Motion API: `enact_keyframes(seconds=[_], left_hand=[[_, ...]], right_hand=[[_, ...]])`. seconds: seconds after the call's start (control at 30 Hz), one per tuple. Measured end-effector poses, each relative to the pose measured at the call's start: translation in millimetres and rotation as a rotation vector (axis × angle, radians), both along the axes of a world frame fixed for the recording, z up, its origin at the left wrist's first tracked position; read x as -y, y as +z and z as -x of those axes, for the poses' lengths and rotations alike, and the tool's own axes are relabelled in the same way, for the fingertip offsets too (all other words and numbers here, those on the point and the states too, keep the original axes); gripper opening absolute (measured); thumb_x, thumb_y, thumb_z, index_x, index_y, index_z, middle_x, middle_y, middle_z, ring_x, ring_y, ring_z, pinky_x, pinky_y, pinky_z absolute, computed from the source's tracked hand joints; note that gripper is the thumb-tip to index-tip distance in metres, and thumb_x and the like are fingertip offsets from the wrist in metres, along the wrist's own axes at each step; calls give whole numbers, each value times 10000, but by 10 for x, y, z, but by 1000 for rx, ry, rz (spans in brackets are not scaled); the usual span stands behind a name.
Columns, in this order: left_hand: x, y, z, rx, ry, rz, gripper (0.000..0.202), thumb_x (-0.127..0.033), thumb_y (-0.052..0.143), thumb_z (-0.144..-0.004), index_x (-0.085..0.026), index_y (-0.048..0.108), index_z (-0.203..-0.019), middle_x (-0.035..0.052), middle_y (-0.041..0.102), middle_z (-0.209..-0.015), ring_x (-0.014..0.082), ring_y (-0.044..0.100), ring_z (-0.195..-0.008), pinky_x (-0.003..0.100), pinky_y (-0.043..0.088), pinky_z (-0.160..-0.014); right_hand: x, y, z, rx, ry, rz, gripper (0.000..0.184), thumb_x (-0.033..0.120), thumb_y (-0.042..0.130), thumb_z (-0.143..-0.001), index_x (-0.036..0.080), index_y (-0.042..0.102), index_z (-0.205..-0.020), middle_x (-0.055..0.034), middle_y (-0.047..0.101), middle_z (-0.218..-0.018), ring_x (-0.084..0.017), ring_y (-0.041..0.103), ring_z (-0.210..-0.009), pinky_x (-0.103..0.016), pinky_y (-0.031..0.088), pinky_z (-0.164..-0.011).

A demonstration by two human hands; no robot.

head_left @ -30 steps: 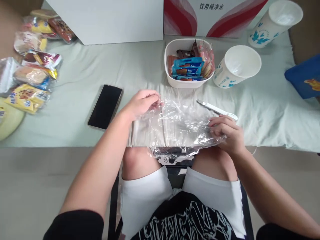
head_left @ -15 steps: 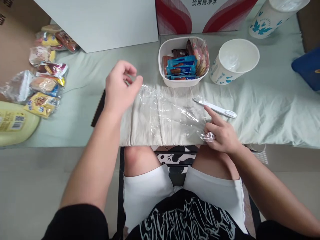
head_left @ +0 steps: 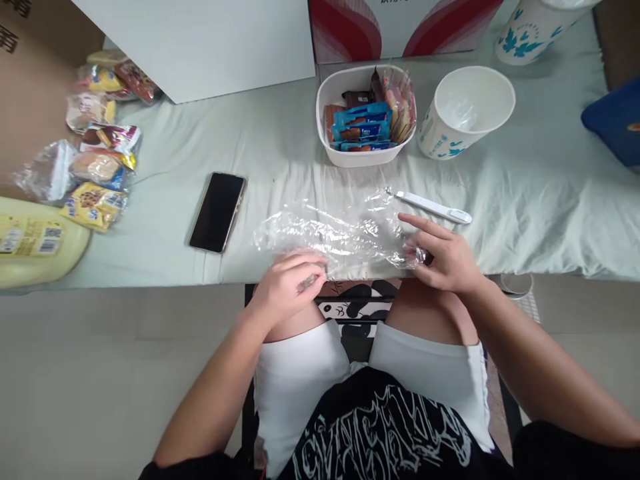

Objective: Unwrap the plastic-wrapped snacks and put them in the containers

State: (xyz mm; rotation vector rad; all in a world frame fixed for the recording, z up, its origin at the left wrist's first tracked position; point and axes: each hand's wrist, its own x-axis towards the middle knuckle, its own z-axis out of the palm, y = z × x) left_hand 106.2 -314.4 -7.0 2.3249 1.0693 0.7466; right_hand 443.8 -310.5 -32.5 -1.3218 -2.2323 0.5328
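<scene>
A clear, crinkled plastic bag [head_left: 340,230] lies stretched across the front of the cloth-covered table. My left hand [head_left: 290,283] closes on the near left edge of the film, fingers curled towards the thumb. At the other end, my right hand [head_left: 443,257] pinches a bunched part of the bag, its index finger stretched out. Just beyond that finger rests a white utility knife [head_left: 434,207] with its tip pointing left, close to the film. Behind the bag stands a white plastic tub [head_left: 363,159] with several wrapped snacks [head_left: 365,127] in it.
A black phone [head_left: 217,212] lies left of the bag. Wrapped breads and biscuits [head_left: 97,163] and a yellow bottle [head_left: 37,243] are at the far left. Paper cups [head_left: 467,113] stand on the right, a blue object [head_left: 615,127] beyond. White and red boxes [head_left: 200,47] line the back.
My left hand has come down and towards me onto the near edge of the bag, uncovering the phone. The film's left part has shifted nearer. My right hand keeps its pinch.
</scene>
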Motion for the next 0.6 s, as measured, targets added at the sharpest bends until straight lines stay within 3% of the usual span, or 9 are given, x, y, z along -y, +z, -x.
enact_keyframes(seconds=[0.13,0.27,0.43,0.53,0.6], left_hand=[[69,117,147,204,181,340,85,-208,672,-915,-193,715,-843,22,808,-764,142,738,-612,235,586,-561],[117,152,182,398,280,525,167,-291,704,-906,-178,690,-783,23,769,-644,95,603,-415,196,478,-413],[139,67,174,519,367,456,329,-468,754,-896,-178,700,-751,23,720,-583,133,669,-507,227,547,-496],[176,-2,170,616,453,394,397,-549,766,-873,-186,675,-742,16,688,-566,169,719,-597,273,606,-595],[216,-32,168,654,513,394,419,-578,761,-869,-188,653,-757,15,692,-588,150,687,-536,246,564,-515]], right_hand=[[-46,40,-24,-125,62,18,77,237,583,-866,222,658,-854,-100,799,-1161,-270,790,-951,-385,596,-712],[-32,126,-40,-342,30,94,43,227,658,-901,238,687,-871,-47,800,-918,-216,767,-843,-375,606,-760],[102,212,94,-648,-68,93,64,256,676,-938,263,687,-875,-35,781,-831,-269,762,-1083,-448,620,-916],[155,223,192,-668,-80,125,75,239,658,-950,248,667,-876,-13,754,-746,-209,779,-819,-329,614,-694],[161,224,223,-558,-40,146,62,206,636,-950,237,653,-899,1,760,-737,-143,709,-600,-258,531,-533]])
